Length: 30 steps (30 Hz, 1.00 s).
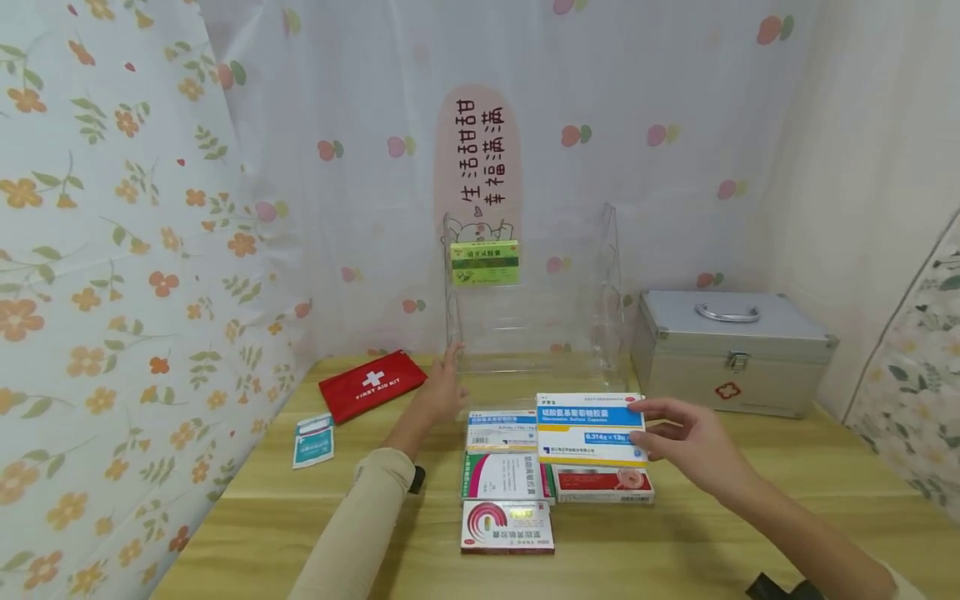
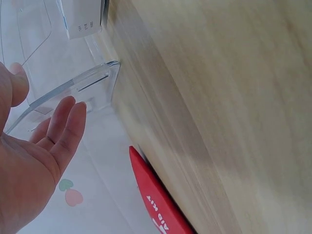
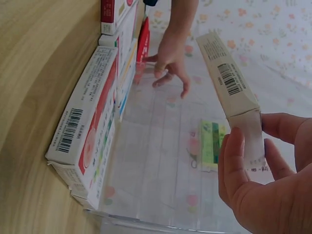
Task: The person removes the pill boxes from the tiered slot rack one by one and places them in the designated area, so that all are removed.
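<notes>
My right hand pinches the right end of a white, blue and yellow medicine box, thumb on one side and fingers on the other. The box is lifted above the table, its printed front facing me. At the lower left of a clear acrylic display rack, my left hand has its fingers spread loosely; in the left wrist view they overlap the clear side panel. A green medicine box stands on the rack's upper left. Before the rack lie a similar blue-and-white box and a red-and-white box, partly hidden by the held one.
Nearer me lie a green-edged box and a pink-swirl box. A red first aid pouch and small teal-and-white packets lie at left. A silver case stands at back right. Patterned curtains enclose the table.
</notes>
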{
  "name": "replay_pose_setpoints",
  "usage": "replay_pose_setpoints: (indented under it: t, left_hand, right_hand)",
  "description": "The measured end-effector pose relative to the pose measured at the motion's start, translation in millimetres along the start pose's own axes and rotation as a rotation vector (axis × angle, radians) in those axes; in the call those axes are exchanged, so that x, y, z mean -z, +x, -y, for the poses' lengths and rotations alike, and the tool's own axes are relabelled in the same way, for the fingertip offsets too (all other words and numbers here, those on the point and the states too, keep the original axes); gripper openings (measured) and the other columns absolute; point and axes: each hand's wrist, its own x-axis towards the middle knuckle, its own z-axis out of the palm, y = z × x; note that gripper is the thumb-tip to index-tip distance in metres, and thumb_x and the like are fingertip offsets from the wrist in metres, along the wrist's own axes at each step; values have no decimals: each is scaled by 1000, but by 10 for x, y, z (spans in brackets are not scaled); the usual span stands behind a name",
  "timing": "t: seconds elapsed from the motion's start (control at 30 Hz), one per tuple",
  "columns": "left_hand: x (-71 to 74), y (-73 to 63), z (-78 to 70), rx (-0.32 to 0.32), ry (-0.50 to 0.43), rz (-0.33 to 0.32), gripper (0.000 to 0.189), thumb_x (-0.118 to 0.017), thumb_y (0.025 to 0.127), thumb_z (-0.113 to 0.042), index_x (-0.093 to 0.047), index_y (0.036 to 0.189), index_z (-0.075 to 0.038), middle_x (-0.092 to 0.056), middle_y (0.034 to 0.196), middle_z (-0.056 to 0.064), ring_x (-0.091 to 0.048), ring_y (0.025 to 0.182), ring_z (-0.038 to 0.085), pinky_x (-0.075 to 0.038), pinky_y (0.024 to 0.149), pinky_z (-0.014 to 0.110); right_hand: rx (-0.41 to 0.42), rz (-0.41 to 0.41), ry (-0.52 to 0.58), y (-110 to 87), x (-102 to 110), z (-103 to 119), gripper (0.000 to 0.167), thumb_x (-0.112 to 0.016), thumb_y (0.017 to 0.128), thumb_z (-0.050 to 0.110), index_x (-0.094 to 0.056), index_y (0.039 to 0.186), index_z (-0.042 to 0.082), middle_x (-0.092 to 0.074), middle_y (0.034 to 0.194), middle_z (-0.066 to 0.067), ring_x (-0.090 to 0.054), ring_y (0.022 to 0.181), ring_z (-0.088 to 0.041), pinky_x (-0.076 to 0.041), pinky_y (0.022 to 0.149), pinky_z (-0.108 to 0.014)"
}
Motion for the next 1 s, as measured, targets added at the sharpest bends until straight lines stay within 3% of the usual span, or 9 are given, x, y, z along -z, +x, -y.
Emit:
replay_pose_setpoints:
  t: [0.23, 0.4, 0.53, 0.77, 1.0]
  left_hand:
    - [-45, -12, 36, 31, 4, 16, 87, -68, 93, -12, -9, 153, -37, -39, 141, 22, -59, 113, 36, -54, 90, 50]
    - [-49, 32, 43, -28, -15, 15, 87, -68, 93, -10, -10, 153, -36, -39, 138, 24, -62, 90, 29, -58, 77, 44]
    - [-31, 52, 39, -27, -1, 16, 85, -67, 94, -10, -10, 152, -36, -40, 135, 25, -59, 76, 24, -57, 70, 38]
    - [-30, 53, 61, -30, 23, 21, 84, -67, 95, -11, -10, 152, -34, -40, 135, 25, -59, 79, 24, -57, 73, 39]
    - [-37, 59, 61, -28, 13, 5, 85, -68, 94, -11, -10, 152, -36, -41, 132, 23, -61, 85, 27, -58, 74, 40]
  right_hand:
    - [-61, 80, 27, -126, 33, -126, 45, -76, 87, 11, -61, 126, -8, -61, 121, -24, -70, 90, -12, -60, 70, -36]
    - [-75, 124, 18, -210, 89, -218, 44, -74, 88, 9, -60, 125, -10, -61, 121, -26, -70, 88, -13, -60, 67, -39]
    - [-98, 170, 27, -236, 105, -275, 45, -76, 87, 10, -60, 124, -11, -62, 119, -25, -71, 87, -16, -60, 67, -38]
    - [-151, 268, 25, -298, 119, -396, 42, -76, 86, 9, -62, 122, -10, -65, 105, -17, -70, 84, -20, -60, 66, -36]
    - [-226, 290, 15, -352, 132, -477, 39, -76, 86, 10, -64, 118, -9, -67, 101, -14, -68, 87, -23, -60, 67, -36]
